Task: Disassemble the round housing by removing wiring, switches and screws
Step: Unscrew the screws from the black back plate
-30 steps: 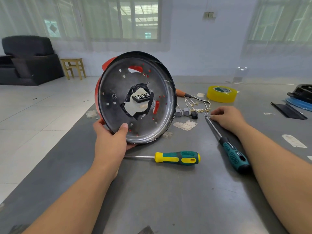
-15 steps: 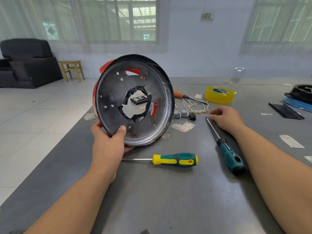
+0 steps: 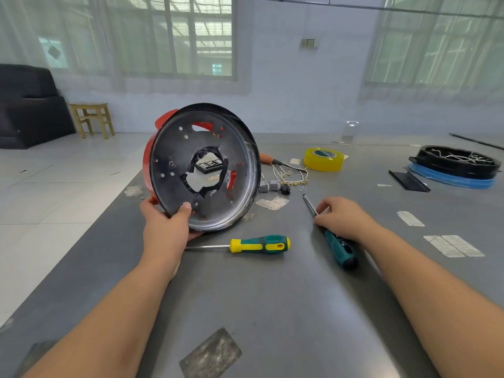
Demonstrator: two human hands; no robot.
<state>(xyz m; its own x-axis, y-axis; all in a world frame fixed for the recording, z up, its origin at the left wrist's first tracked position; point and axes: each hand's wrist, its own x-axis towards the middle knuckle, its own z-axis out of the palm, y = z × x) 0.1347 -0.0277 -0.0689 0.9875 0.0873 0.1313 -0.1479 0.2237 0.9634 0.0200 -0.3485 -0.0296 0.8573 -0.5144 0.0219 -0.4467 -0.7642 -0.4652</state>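
The round housing [image 3: 174, 148] stands on edge on the grey table [image 3: 272, 309], its dark metal base plate facing me and its red shell behind. My left hand [image 3: 166, 227] grips its lower rim, thumb on the plate. A small black part shows through the jagged centre hole. My right hand [image 3: 343, 216] closes on the shaft of a long dark-green screwdriver [image 3: 338, 249] lying on the table. Removed white wires with grey switches [image 3: 283, 178] lie behind the housing, beside two small screws [image 3: 301, 188].
A yellow-and-green screwdriver [image 3: 259, 244] lies just in front of the housing. A yellow tape roll [image 3: 324, 159] and an orange-handled tool [image 3: 268, 159] sit farther back. A black ring part on a blue disc [image 3: 455, 167] is at the far right, with a black strip [image 3: 407, 180] beside it.
My right hand moved back from near the wires and screws onto the long screwdriver's shaft and curled round it. The left hand kept its grip on the housing.
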